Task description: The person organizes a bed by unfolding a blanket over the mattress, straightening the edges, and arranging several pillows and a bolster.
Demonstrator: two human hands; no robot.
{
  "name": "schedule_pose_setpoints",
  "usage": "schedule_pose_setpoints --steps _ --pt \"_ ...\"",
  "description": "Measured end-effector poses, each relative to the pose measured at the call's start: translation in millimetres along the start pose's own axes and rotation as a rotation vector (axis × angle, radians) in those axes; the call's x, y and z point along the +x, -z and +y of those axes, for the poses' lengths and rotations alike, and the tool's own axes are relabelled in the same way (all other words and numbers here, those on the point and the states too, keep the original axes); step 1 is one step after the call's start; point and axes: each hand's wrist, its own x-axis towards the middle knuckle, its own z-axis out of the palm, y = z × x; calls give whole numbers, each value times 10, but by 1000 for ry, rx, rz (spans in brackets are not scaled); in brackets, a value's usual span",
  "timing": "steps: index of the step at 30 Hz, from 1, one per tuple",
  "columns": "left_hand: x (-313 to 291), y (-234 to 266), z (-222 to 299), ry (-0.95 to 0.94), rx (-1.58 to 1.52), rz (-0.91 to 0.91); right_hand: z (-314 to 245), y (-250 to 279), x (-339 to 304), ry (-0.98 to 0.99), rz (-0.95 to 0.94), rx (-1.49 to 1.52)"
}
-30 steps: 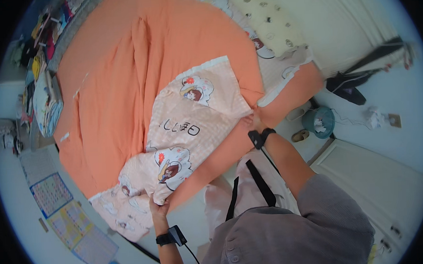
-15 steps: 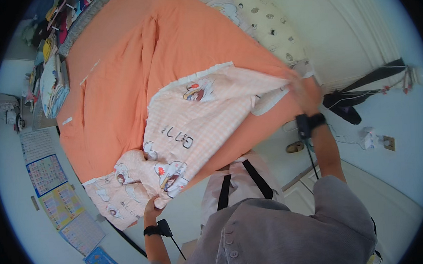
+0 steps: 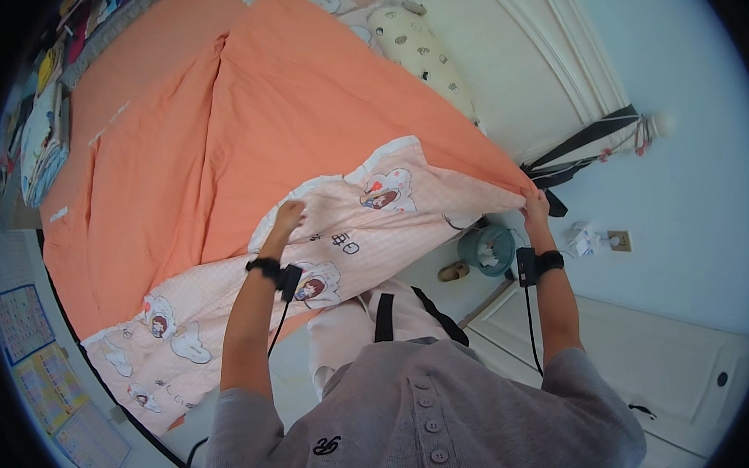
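Head view: you seem to be spreading the quilt (image 3: 300,111) on the bed (image 3: 149,55). Your right hand (image 3: 536,204) is closed round its corner; your left hand (image 3: 288,216) looks curled over its white-trimmed edge, grip unclear. Next likely calls for a taut corner. Beyond the quilt lies a cream pillow (image 3: 420,49); off its near edge, a teal bin (image 3: 468,250) and slipper (image 3: 453,271).

We see a pale blue wall (image 3: 693,175) with a socket (image 3: 619,241), a white moulded headboard (image 3: 528,52), white panelled doors (image 3: 605,349), and colourful charts (image 3: 50,381) along the left.
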Motion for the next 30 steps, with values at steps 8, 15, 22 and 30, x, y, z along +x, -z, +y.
schedule_pose_setpoints --steps 8,15,22,30 --pt "806 -1035 253 -188 560 -4 -231 71 188 -341 -282 341" --pt "1407 -2080 97 -329 782 250 -687 -19 549 -738 -579 12" --pt "1251 -2465 -125 -187 551 -161 354 -329 1590 214 -798 -866" --pt "891 -2483 514 -537 323 584 -125 -3082 2681 604 -909 -789"
